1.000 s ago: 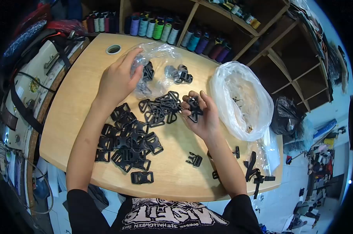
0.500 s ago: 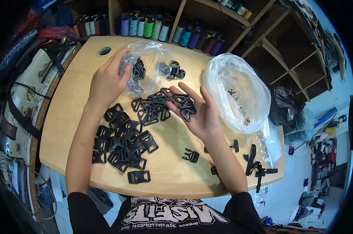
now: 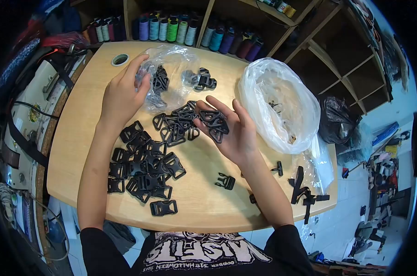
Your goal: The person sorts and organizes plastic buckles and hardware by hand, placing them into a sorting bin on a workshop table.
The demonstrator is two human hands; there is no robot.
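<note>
My left hand (image 3: 122,94) is at the left side of a clear plastic bag (image 3: 171,57), its thumb and fingers curved around the film. Black plastic pieces (image 3: 160,79) show inside the bag. Palm up, my right hand (image 3: 236,131) carries several black triangular rings (image 3: 213,123) on its palm and fingers. Beside its fingertips lies a pile of similar triangular rings (image 3: 174,126). Below that pile, between my forearms, is a heap of black side-release buckle parts (image 3: 146,161). One pronged buckle half (image 3: 225,181) lies apart from them.
A large white plastic bag (image 3: 305,133) stands open right of my right hand. Black straps (image 3: 300,186) lie at the table's right edge. A tape roll (image 3: 120,60) and black buckles (image 3: 205,79) lie toward the back. Thread spools (image 3: 172,30) line the shelf behind; a sewing machine (image 3: 45,83) is left.
My right hand has moved slightly left and tilted, and the rings have shifted in its palm. My left hand stays at the clear bag. The whole view has shifted slightly.
</note>
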